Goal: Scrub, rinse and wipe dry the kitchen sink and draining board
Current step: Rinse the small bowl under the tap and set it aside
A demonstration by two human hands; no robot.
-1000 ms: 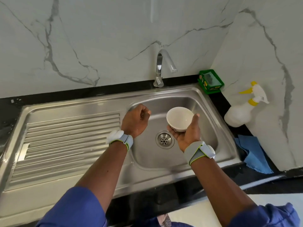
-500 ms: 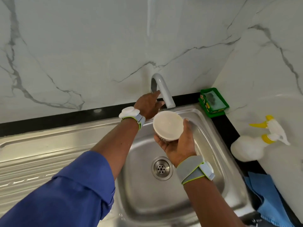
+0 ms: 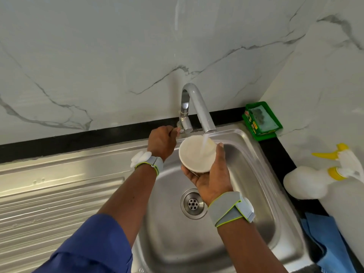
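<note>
My right hand (image 3: 211, 177) cups a small white bowl (image 3: 195, 155) from below and holds it over the steel sink (image 3: 254, 174), right under the spout of the chrome tap (image 3: 199, 107). Water runs from the spout into the bowl. My left hand (image 3: 162, 141) grips the tap lever (image 3: 178, 130) at the tap's base. The sink drain (image 3: 193, 203) lies below the bowl. The ribbed draining board (image 3: 59, 203) stretches to the left of the basin.
A green tray with a scrub sponge (image 3: 261, 120) sits at the sink's back right corner. A white spray bottle with a yellow trigger (image 3: 315, 183) lies on the black counter to the right. A blue cloth (image 3: 331, 241) lies in front of it. Marble walls close in behind and on the right.
My left hand went from the basin up to the tap lever and the water started running. My right hand raised the bowl from above the drain to under the spout.
</note>
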